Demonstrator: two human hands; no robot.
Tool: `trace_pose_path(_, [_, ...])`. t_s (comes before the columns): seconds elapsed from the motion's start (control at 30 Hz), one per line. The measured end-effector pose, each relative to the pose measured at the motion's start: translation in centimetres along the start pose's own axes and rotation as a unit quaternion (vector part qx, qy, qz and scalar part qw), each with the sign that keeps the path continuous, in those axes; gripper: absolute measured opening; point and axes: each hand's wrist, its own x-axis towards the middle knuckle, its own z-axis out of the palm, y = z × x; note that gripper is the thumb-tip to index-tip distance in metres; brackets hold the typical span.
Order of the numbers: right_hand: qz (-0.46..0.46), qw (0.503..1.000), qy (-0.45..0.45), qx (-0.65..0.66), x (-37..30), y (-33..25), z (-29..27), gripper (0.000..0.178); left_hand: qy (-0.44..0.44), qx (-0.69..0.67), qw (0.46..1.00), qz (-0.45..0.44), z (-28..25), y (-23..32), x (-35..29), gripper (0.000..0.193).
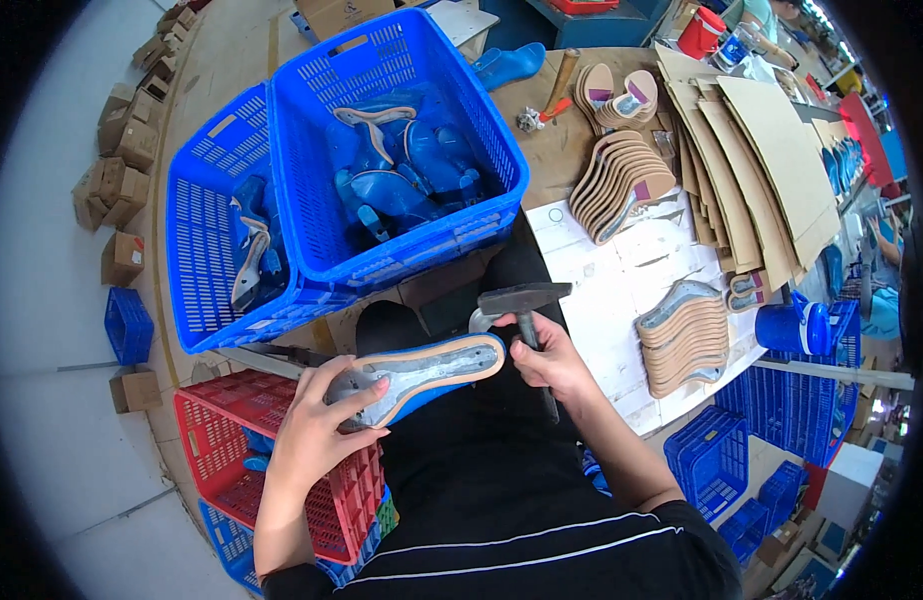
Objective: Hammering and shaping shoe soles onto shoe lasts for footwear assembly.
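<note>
Gripping the heel end of a blue plastic shoe last with a tan insole [422,372] in my left hand [317,425], long axis running right toward my right hand [550,358], clenched around a dark steel hammer [525,298] just above the toe.

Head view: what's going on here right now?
A seated person's left hand steadies a blue shoe last with a tan insole on top, across the lap. The right hand grips a hammer at the last's toe end. Blue crates hold more lasts; insole stacks lie on the bench.
</note>
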Motion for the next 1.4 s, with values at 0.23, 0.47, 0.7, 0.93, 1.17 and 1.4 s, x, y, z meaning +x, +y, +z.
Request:
trace_pose_path(0.23, [0.058,0.996,-0.029,0.058,0.4,1.3,-0.3,0.038,0.012,-0.006,1.0,0.015,-0.1,0.1,0.1,0.066])
trace_pose_path(0.47, [0.083,0.995,-0.031,0.054,0.8,0.8,-0.2,0.038,0.009,-0.006,1.0,0.005,0.0,-0.1,0.0,0.066])
trace_pose_path(0.7, [0.098,0.993,-0.023,0.063,0.7,0.6,-0.2,0.04,0.011,0.01,1.0,0.007,0.0,0.1,-0.1,0.067])
trace_pose_path(0.93, [0.089,0.995,-0.034,0.041,0.9,0.8,-0.8,0.04,0.003,0.01,1.0,0.015,0.0,-0.3,0.0,0.065])
trace_pose_path(1.17, [0.098,0.994,-0.027,0.033,0.9,0.4,-0.7,0.042,0.003,0.013,1.0,0.022,0.0,-0.5,0.0,0.066])
trace_pose_path(1.4, [0.102,0.993,-0.034,0.052,1.0,0.5,-0.7,0.042,-0.003,0.01,1.0,0.018,0.0,-0.6,0.2,0.066])
